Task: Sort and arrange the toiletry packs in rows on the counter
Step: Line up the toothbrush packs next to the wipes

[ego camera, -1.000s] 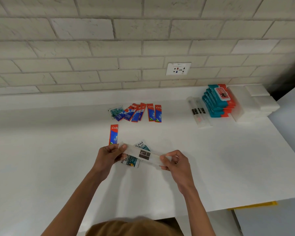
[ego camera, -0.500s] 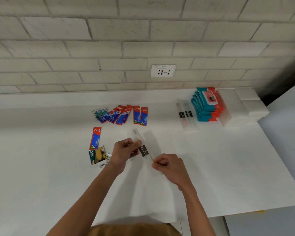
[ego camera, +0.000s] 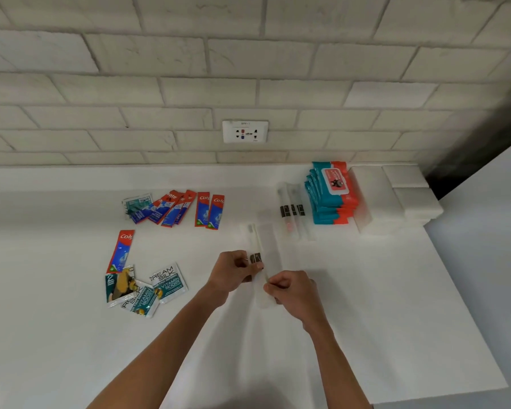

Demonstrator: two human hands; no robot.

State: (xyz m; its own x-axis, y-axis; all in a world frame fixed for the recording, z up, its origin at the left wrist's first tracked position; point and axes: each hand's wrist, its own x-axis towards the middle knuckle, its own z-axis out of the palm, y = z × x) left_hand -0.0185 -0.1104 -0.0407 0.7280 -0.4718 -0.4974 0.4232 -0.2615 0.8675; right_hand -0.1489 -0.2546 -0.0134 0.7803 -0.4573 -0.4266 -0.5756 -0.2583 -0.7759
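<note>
Left hand [ego camera: 230,273] and right hand [ego camera: 292,290] pinch a clear toothbrush pack [ego camera: 270,240] straight below the wall socket [ego camera: 245,131]; seemingly mid-placing, it next needs aligning beside the toothbrush row [ego camera: 292,211], below-right of the socket

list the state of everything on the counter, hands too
left hand, pinching held toothbrush pack at its label
right hand, pinching its near part
spare toothbrush packs, side by side by the wipes
wipes, stacked
toothpaste sachets, loose row, some overlapping
lone sachet, flat, apart from the row
shampoo sachets, overlapping heap
</note>
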